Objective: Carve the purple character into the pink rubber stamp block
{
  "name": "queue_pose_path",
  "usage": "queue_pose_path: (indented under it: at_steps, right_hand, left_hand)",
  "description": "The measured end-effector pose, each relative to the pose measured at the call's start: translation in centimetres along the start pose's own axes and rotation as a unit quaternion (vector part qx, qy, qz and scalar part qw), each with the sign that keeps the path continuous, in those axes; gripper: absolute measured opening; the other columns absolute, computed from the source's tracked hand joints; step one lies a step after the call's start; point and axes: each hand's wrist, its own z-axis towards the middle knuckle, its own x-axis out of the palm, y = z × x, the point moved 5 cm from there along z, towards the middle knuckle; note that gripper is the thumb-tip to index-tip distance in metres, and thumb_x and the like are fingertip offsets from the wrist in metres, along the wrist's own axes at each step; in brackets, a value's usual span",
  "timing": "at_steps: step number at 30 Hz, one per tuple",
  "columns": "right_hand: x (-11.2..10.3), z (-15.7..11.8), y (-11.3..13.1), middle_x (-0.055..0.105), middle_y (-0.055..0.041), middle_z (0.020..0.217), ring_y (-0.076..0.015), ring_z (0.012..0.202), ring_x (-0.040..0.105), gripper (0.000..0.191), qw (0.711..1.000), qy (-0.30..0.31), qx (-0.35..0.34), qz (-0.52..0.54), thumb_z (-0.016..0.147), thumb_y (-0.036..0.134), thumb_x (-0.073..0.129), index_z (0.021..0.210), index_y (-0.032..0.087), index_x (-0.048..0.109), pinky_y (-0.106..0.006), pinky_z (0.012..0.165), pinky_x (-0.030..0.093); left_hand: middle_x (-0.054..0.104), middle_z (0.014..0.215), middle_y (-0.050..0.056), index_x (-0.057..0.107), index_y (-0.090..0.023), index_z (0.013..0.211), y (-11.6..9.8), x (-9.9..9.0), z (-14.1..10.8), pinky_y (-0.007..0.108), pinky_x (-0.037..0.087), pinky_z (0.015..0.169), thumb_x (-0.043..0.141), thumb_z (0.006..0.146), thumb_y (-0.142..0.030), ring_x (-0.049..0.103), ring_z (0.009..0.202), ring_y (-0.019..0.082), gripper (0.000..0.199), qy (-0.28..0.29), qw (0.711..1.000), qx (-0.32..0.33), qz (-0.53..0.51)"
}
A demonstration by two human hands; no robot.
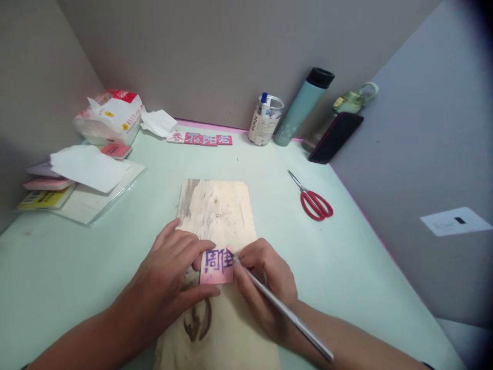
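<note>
On a wooden board (215, 205) lies a small pink square block (216, 277), with a purple Chinese character on its pale top face. My left hand (169, 272) steadies it from the left, forefinger at the upper edge and thumb along the lower one. A slim silver craft knife (287, 311) is held pen-like in my right hand (269, 288). Its dark pointed blade (230, 253) meets the block's upper right area, over the character's right-hand strokes. How deep the tip goes, if at all, I cannot tell.
Red-handled scissors (314, 203) lie to the right. Carved pink blocks (208, 139) line the back, near a pen cup (265, 121), a teal bottle (304, 105), and a phone (337, 137) leaning on a green-lidded bottle (350, 100). Tissues (111, 115) and stacked papers (90, 167) occupy the left.
</note>
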Motion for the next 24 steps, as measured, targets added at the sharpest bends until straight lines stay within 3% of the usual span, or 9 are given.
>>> queue_pose_path:
  at_steps: [3,6,11,17,20,24]
  right_hand:
    - [-0.4,0.4,-1.2,0.056,0.0022,0.075,-0.0115,0.062,0.051,0.013,0.993,-0.014,0.111,0.043,0.094,0.016,0.057,0.084,0.022,0.053,-0.023,0.055,0.041]
    - [-0.8,1.2,-2.1,0.055,0.0043,0.072,-0.0107,0.062,0.051,0.011,0.984,-0.034,0.166,0.055,0.093,0.02,0.059,0.083,0.022,0.055,-0.021,0.055,0.042]
    - [-1.1,1.9,-2.9,0.063,0.0019,0.078,-0.0129,0.069,0.059,0.002,0.983,-0.01,0.174,0.052,0.092,0.022,0.061,0.091,0.022,0.063,-0.023,0.063,0.046]
    - [-0.8,1.8,-3.3,0.069,0.0007,0.079,-0.0141,0.071,0.062,0.016,0.977,0.012,0.168,0.126,0.101,0.028,0.05,0.108,0.023,0.063,-0.024,0.069,0.05]
    - [-0.6,2.1,-3.0,0.07,-0.0023,0.09,-0.0158,0.082,0.064,0.018,0.972,0.051,0.178,0.141,0.098,0.032,0.055,0.112,0.022,0.061,-0.026,0.076,0.05]
    - [0.1,2.3,-2.2,0.064,-0.0006,0.083,-0.0138,0.071,0.057,0.026,0.955,0.123,0.19,0.194,0.095,0.036,0.06,0.115,0.019,0.061,-0.026,0.068,0.047]
  left_hand:
    - [0.059,0.088,-0.004,0.052,-0.022,0.122,0.3,0.0,-0.1,0.045,0.016,0.119,0.07,0.09,-0.048,0.058,0.092,0.021,0.045,0.014,1.0,0.023,0.013]
    - [0.059,0.088,-0.003,0.05,-0.021,0.126,0.4,0.0,-0.1,0.044,0.015,0.119,0.068,0.092,-0.046,0.058,0.092,0.021,0.047,0.016,0.999,0.034,0.026]
    - [0.057,0.087,-0.003,0.051,-0.022,0.124,0.1,0.0,-0.2,0.047,0.02,0.117,0.069,0.092,-0.039,0.057,0.089,0.021,0.04,0.007,0.999,0.033,0.028]
    - [0.061,0.095,0.002,0.051,-0.018,0.124,-0.5,-1.0,-0.1,0.055,0.019,0.119,0.066,0.095,-0.034,0.056,0.097,0.022,0.036,-0.04,0.997,0.051,0.046]
    - [0.063,0.102,0.005,0.049,-0.017,0.126,-0.9,-1.7,-0.1,0.056,0.018,0.119,0.066,0.094,-0.034,0.056,0.103,0.023,0.04,-0.065,0.993,0.072,0.07]
    - [0.064,0.104,0.005,0.051,-0.017,0.125,-1.2,-2.2,-0.3,0.057,0.02,0.12,0.068,0.093,-0.03,0.057,0.105,0.023,0.038,-0.089,0.99,0.083,0.075]
